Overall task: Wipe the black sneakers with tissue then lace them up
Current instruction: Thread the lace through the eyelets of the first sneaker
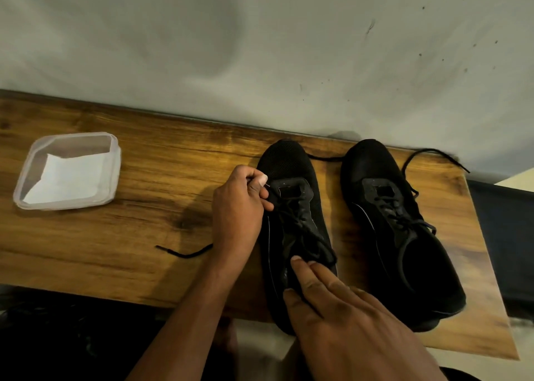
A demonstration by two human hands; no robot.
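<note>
Two black sneakers stand side by side on a wooden table (115, 230), toes toward the wall. My left hand (238, 207) is curled beside the left sneaker (289, 164) and pinches its black lace (185, 253) near the lowest eyelets; the lace's loose end trails over the wood to the left. My right hand (341, 308) lies with straight fingers on the tongue and collar of that sneaker, pressing it down. The right sneaker (404, 236) has loosely threaded laces, one end looping off past its toe. White tissue (69, 181) lies in a clear plastic container (114, 172) at the far left.
A pale wall runs right behind the table's far edge. The table's right edge lies just past the right sneaker, with a dark surface beyond it. Below the near edge the floor area is dark.
</note>
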